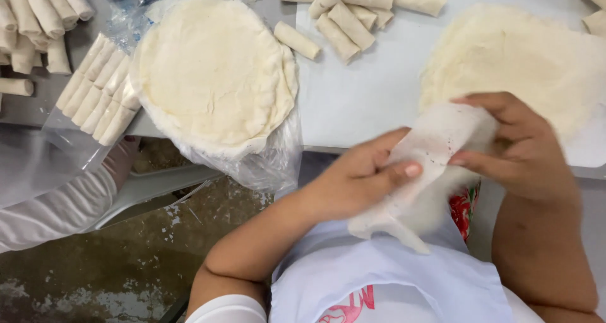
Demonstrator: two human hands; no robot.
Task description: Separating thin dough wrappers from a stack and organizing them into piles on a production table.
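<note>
Head view, left hand (356,181) and right hand (514,146) both pinching one thin pale wrapper sheet (420,171) held between them above the lap, wrapper stack (214,77) beyond the left hand, finished rolls (353,13) on the bench (360,95) ahead

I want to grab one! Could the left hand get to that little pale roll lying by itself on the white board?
Probably not now: the left hand grips the thin white wrapper sheet, though nothing blocks the small pale rolled pastry.
</note>
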